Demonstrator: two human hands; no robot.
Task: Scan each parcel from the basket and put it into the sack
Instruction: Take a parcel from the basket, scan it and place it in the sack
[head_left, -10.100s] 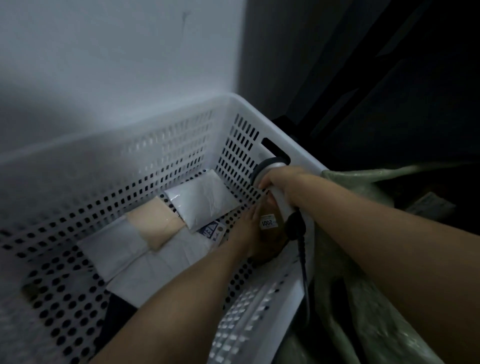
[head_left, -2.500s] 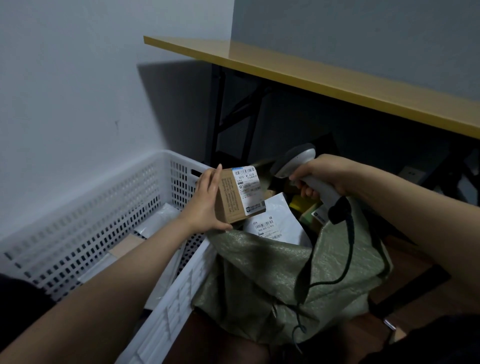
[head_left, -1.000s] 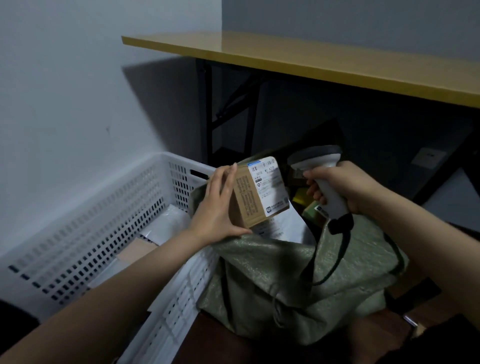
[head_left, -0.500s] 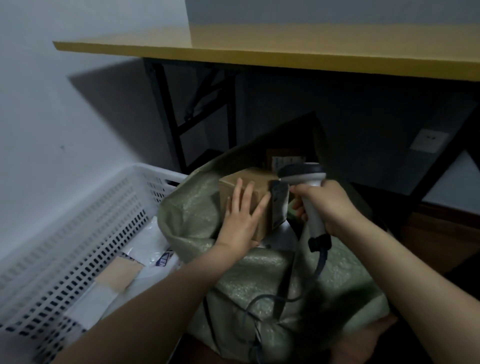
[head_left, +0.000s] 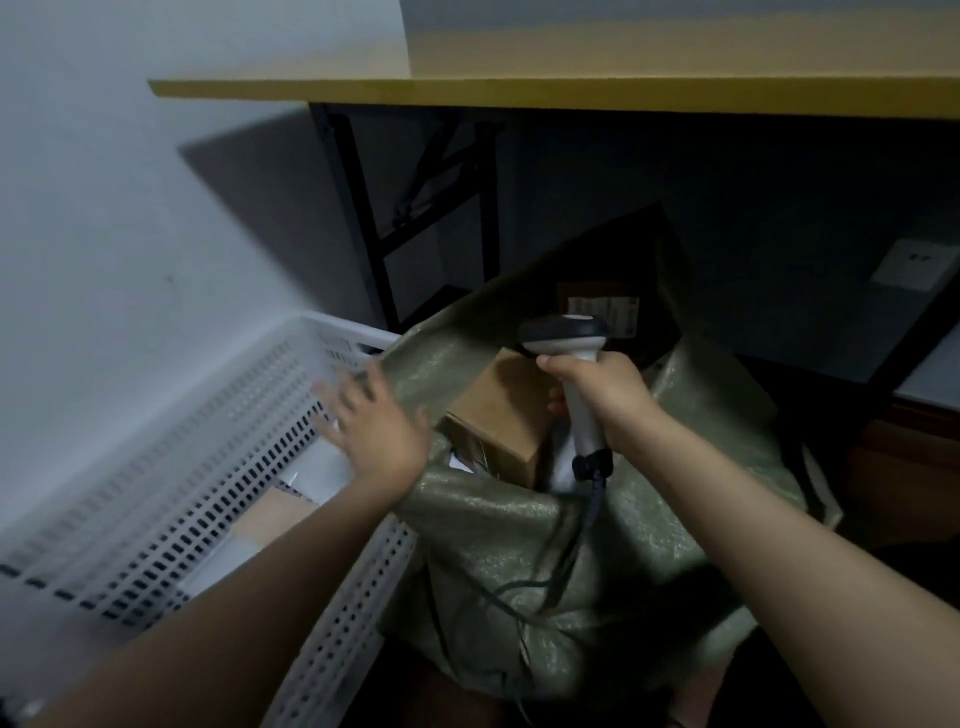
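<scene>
Left hand (head_left: 371, 431) at centre-left of the frame, fingers spread and straight, gripping nothing, blurred, poised above the far end of the white perforated plastic basket (head_left: 156, 467). Right hand (head_left: 597, 395) right of centre, wrapped tight round the handle of the grey-and-white handheld barcode scanner (head_left: 571, 358), black cable (head_left: 571, 545) trailing down over the green woven sack (head_left: 519, 561). Brown cardboard box parcel (head_left: 498, 415) lodged tilted in the sack's mouth, just left of the scanner handle, apart from the left hand; likely finished with. Next pick probably from the basket: flat white plastic mailer (head_left: 322, 462) just below-left of the left palm, flat tan parcel (head_left: 270, 514) further toward the lower left, both lying flat on the basket floor, long sides seemingly running lower left to upper right. Left hand clearly nearer; right busy with the scanner. In the way: only the basket's near wall under the left forearm, with the sack's edge close beside it. Across the top of the frame, yellow-topped table (head_left: 519, 88) on black legs
</scene>
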